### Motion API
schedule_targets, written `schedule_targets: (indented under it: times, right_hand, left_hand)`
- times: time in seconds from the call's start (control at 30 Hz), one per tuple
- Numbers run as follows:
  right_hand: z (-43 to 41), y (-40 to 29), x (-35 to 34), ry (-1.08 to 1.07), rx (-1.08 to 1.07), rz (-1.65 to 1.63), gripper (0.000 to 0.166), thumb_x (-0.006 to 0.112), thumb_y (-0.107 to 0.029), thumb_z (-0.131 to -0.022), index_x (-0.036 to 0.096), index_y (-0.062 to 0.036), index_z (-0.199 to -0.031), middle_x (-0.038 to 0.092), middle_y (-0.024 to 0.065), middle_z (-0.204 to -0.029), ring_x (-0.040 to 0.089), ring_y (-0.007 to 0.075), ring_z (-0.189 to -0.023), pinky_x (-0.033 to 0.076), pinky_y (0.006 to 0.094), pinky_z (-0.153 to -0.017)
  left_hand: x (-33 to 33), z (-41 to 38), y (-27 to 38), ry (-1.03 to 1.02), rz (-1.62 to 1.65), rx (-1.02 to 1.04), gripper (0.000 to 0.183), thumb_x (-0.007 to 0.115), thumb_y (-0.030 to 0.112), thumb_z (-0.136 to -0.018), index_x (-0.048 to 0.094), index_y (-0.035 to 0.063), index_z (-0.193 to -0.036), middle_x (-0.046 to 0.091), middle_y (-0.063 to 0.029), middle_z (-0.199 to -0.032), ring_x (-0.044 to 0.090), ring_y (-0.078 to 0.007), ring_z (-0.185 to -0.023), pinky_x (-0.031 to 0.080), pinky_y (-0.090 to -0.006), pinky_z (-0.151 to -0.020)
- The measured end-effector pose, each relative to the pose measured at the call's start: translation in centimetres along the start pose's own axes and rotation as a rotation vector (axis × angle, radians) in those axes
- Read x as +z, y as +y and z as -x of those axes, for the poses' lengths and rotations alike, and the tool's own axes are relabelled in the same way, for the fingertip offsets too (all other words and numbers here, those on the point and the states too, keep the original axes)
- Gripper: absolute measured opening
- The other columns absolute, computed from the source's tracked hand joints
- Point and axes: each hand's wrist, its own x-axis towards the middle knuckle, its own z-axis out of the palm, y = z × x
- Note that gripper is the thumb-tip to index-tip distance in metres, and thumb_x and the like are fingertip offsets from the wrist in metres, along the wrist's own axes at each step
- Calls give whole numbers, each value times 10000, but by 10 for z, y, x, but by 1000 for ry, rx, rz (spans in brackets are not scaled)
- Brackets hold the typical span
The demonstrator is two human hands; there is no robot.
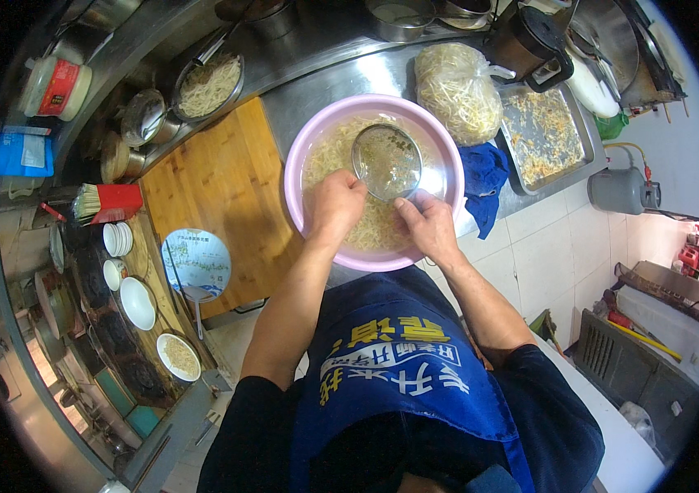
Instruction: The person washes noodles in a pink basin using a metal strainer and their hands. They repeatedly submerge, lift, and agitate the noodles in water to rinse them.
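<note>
A pink plastic basin (295, 154) of water stands before me on the steel counter, with pale bean sprouts (380, 231) in it. Over the sprouts is a round fine-mesh strainer (386, 161), holding small greenish and brownish bits. My right hand (429, 227) grips the strainer's near edge, thumb on top. The curled fingers of my left hand (340, 203) are closed at its left rim; the fingertips are partly hidden. Both hands are inside the basin's outline. Any handle of the strainer is hidden.
Right of the basin are a bag of bean sprouts (457, 92), a blue cloth (482, 179) and a metal tray (590, 161) with food scraps. A wooden board (232, 179) adjoins on the left, with a hand fan (197, 262) on its edge. Noodles (209, 86) fill a pan behind.
</note>
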Motion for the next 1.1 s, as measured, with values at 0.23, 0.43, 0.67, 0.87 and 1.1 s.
schedule_targets:
  times: [0.23, 0.43, 0.67, 0.87, 1.1]
  right_hand:
    - [-6, 12, -5, 0, 49, -73, 279, 697, -225, -1017, 713, 3, -856, 718, 56, -728, 636, 105, -615, 512, 283, -576]
    - [-4, -5, -6, -32, 87, -75, 265, 699, -226, -1015, 730, 3, -886, 718, 52, -726, 642, 107, -621, 519, 293, -586]
    - [-1, 7, 0, -36, 22, -5, 275, 701, -233, -1012, 733, 14, -893, 719, 58, -727, 650, 122, -626, 525, 307, -589]
    - [3, -2, -1, -58, 67, -38, 253, 692, -208, -1013, 723, 12, -894, 729, 65, -741, 659, 125, -622, 538, 308, -583]
    - [1, -2, 0, -32, 85, -118, 264, 688, -196, -1011, 696, 17, -856, 715, 81, -704, 674, 143, -614, 538, 328, -572]
  left_hand:
    - [-23, 11, -22, -25, -213, 147, 215, 676, 270, -923, 762, 79, -969, 763, -192, -910, 734, -408, -873, 564, -515, -816]
    - [-20, 1, -8, 131, -243, 234, 406, 696, 383, -950, 692, 56, -1193, 768, -205, -1063, 728, -433, -988, 559, -530, -889]
    - [-13, -9, 28, 77, -257, 18, 444, 748, 420, -904, 708, 40, -1131, 763, -221, -1010, 723, -428, -995, 554, -515, -882]
    - [-11, -12, 22, 76, -249, 51, 335, 669, 310, -950, 691, 31, -1135, 748, -286, -1033, 726, -456, -1020, 550, -534, -934]
    - [-16, -8, 20, 63, -189, 30, 261, 623, 278, -949, 753, 77, -1054, 748, -255, -1027, 717, -456, -997, 548, -525, -924]
